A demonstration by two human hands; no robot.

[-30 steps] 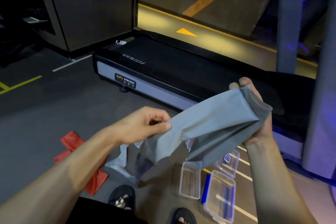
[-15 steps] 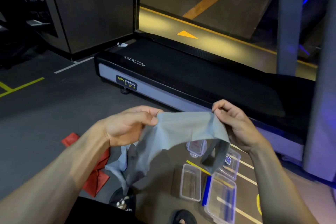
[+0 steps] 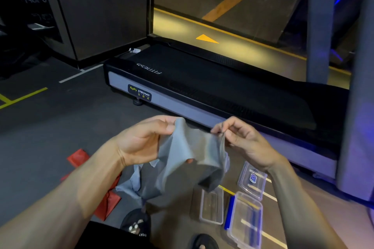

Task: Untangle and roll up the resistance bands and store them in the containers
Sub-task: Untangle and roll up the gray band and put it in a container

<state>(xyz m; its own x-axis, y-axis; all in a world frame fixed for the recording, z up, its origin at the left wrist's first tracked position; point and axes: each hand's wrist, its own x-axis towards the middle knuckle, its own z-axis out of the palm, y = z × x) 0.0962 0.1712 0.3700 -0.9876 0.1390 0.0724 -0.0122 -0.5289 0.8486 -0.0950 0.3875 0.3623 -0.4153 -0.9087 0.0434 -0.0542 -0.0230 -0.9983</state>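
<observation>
A wide grey resistance band (image 3: 190,153) hangs between my hands above the floor. My left hand (image 3: 141,141) grips its left part, fingers curled round the fabric. My right hand (image 3: 240,139) pinches the band's top right edge between thumb and fingertips. The band's loose end droops down toward a paler bunch of band (image 3: 133,184) on the floor. A red band (image 3: 105,204) lies on the floor under my left forearm. Clear plastic containers stand on the floor at lower right: a small open one (image 3: 211,206), a lidded one (image 3: 252,180), and a larger one (image 3: 245,220) with a blue clip.
A black treadmill (image 3: 212,91) lies across the floor just beyond my hands. A grey post (image 3: 356,127) rises at the right. My sandalled feet (image 3: 135,226) show at the bottom edge. Dark gym floor with yellow and white lines extends left.
My right hand came down and leftward from holding the band's far end, and now pinches its top edge. The hands are closer together and the band hangs bunched between them.
</observation>
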